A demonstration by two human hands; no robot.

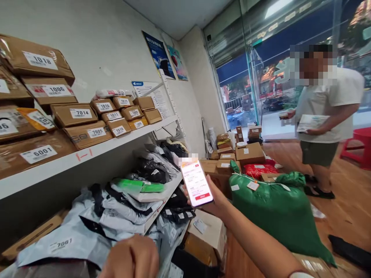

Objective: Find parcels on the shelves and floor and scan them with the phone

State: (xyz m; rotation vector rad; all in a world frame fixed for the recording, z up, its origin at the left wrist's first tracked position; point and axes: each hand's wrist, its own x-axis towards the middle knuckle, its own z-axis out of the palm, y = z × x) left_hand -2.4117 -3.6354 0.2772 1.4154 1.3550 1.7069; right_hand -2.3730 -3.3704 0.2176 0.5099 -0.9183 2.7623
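Cartons (88,136) labelled 6001, 7005 and 7018 line the upper shelf (101,148) at its front edge; a grey bag (62,247) reads 7001. Near the front edge of the lower shelf (158,212), the right hand (217,200) grasps a phone (197,183), screen white and red. The left hand (133,256) is too blurred to tell.

The room is moderately lit, with a pale strip light (278,7) glaring at the top right and bluish light showing through the glass (237,90). Deep shadow fills the space under the upper shelf (116,143). The phone (197,183) glows almost white, its finer text washed out. Tape on the top-left box (37,60) catches small highlights. The left hand (133,256) is smeared by blur, while larger box numbers stay legible. Wide-angle distortion slants the walls and stretches things near the edges. Blocky pixels mask the other person's head (314,63).
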